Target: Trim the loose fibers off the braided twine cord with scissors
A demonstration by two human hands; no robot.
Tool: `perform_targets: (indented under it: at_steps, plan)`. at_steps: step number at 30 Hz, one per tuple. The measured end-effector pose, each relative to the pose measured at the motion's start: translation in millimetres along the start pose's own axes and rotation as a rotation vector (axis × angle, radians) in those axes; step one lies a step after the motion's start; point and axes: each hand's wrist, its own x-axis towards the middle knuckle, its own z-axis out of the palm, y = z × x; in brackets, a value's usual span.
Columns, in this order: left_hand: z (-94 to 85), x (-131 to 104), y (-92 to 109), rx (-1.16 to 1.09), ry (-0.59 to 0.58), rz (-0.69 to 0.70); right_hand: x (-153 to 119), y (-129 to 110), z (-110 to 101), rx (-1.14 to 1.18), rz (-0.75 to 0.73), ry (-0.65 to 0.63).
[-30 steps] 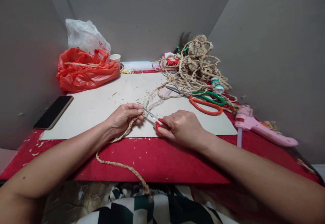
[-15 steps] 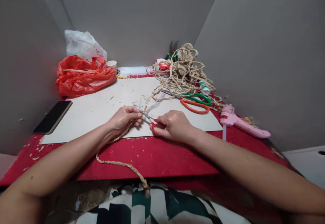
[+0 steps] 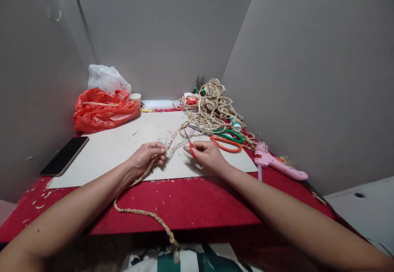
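Pinched in my left hand (image 3: 150, 155) is a braided straw rope (image 3: 144, 212). One end hangs over the table's front edge to my lap; the other stretches up toward the tangled rope heap (image 3: 214, 103). My right hand (image 3: 207, 154) is closed around small red-handled scissors (image 3: 191, 148), whose blades point up and away, a little right of the rope and apart from it. Under both hands lies a white board (image 3: 120, 148) sprinkled with fibre scraps.
Larger scissors with orange and green handles (image 3: 226, 143) lie right of my right hand. Farther right is a pink glue gun (image 3: 278, 163). A phone (image 3: 66, 155), a red plastic bag (image 3: 104, 114) and a paper cup (image 3: 135, 97) are on the left. Grey walls enclose the red-covered table (image 3: 184, 206).
The small scissors have moved away from the rope, to the right, and turned upward. My left hand keeps its hold. The whole view has tilted up slightly.
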Motion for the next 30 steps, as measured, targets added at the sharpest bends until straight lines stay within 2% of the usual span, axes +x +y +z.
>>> perform_targets:
  at_steps: [4,7,12,18,23,27,30]
  plan:
    - [0.9,-5,4,0.024,-0.032,0.021,10,-2,-3,0.187,0.086,0.020]
    - [5.4,-9,5,0.064,-0.066,0.015,15,-6,6,0.345,0.140,-0.002]
    - [15.9,-14,3,0.180,-0.107,0.018,31,-29,36,0.970,0.375,0.062]
    - [22.4,-13,-1,0.426,0.030,0.207,62,-60,64,1.066,0.353,0.131]
    - [22.9,-8,3,0.491,0.188,0.367,90,-66,77,1.084,0.321,0.227]
    - [20.7,-8,5,0.491,0.196,0.347,96,-68,79,1.087,0.317,0.236]
    - [15.9,-11,9,0.401,0.105,0.240,94,-74,73,1.091,0.255,0.231]
